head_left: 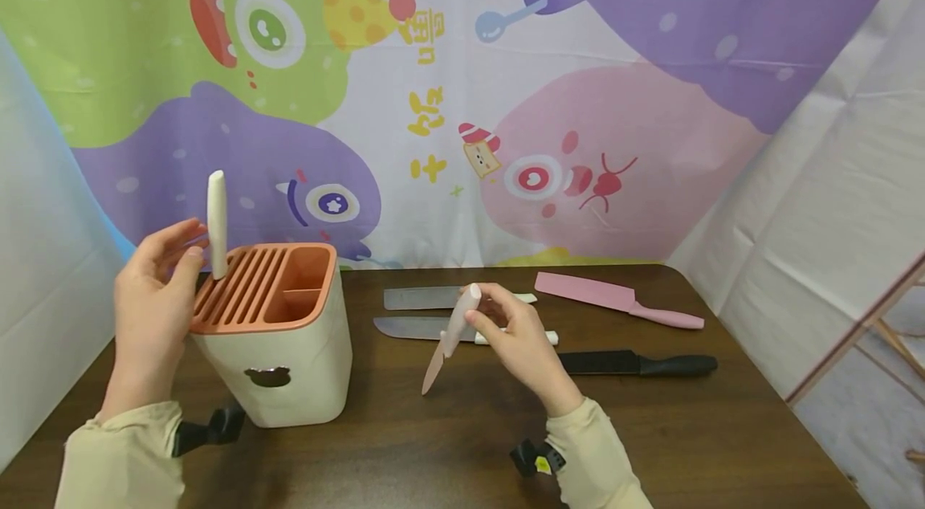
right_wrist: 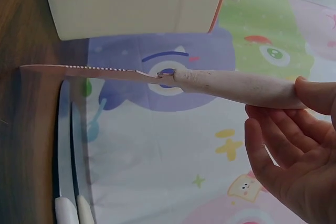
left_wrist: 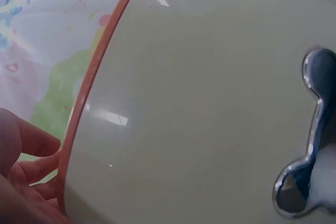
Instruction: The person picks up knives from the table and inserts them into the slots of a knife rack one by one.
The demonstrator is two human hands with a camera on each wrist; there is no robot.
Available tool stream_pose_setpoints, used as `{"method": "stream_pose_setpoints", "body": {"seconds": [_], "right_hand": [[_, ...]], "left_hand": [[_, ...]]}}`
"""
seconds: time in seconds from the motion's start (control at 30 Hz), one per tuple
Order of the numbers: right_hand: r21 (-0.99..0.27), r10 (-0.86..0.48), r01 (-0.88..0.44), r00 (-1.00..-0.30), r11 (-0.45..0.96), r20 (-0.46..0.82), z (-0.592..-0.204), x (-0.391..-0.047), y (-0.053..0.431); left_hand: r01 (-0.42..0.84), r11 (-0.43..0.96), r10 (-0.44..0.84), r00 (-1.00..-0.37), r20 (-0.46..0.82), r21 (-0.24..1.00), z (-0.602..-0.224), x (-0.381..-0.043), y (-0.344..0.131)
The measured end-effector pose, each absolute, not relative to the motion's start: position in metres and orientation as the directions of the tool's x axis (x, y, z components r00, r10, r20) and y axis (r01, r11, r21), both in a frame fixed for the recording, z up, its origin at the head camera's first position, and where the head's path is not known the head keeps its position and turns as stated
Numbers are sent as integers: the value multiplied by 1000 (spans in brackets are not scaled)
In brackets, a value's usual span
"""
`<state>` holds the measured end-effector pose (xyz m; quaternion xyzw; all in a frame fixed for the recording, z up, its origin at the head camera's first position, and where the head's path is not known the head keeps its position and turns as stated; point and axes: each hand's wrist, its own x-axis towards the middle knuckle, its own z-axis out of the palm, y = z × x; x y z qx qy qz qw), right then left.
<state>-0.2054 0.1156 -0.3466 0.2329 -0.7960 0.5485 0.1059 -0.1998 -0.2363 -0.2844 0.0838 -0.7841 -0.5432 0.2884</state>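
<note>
My right hand (head_left: pixel 526 340) pinches a small pale-pink knife (head_left: pixel 461 320) by the end of its handle, blade pointing down above the table. In the right wrist view the blade (right_wrist: pixel 105 72) shows small teeth along part of one edge. A cream knife block (head_left: pixel 289 380) with an orange slotted top stands at the left. One knife is in a left slot, its white handle (head_left: pixel 218 224) upright and its blade hidden. Beside that handle is my left hand (head_left: pixel 152 292), fingers loosely bent and holding nothing; the left wrist view shows its fingers (left_wrist: pixel 39 142) near the block's orange rim.
Two white-handled knives, a cleaver-shaped one (head_left: pixel 419 298) and a pointed one (head_left: pixel 412 327), lie behind the held knife. Farther right lie a pink knife (head_left: pixel 585 290) and a black knife (head_left: pixel 675 365). A cartoon-printed curtain (head_left: pixel 433 228) hangs behind the wooden table (head_left: pixel 405 461).
</note>
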Motion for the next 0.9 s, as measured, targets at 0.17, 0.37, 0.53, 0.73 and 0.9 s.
{"method": "stream_pose_setpoints", "body": {"seconds": [0.17, 0.37, 0.53, 0.73, 0.9], "right_hand": [[-821, -251, -495, -865, 286, 434, -346, -205, 115], [-815, -242, -506, -860, 284, 450, -346, -205, 114], [-814, -233, -505, -861, 288, 452, -344, -205, 111], [-803, -215, -505, -863, 316, 457, -337, -200, 108], [-786, -211, -524, -852, 330, 479, -320, -187, 103]], "left_hand": [[224, 382, -437, -811, 389, 896, -283, -192, -230], [254, 371, -434, -803, 408, 893, -281, -185, -222], [278, 386, -417, -797, 436, 879, -283, -184, -216], [299, 393, -370, -814, 447, 870, -286, -183, -207], [322, 414, -309, -830, 464, 851, -288, -178, -197]]}}
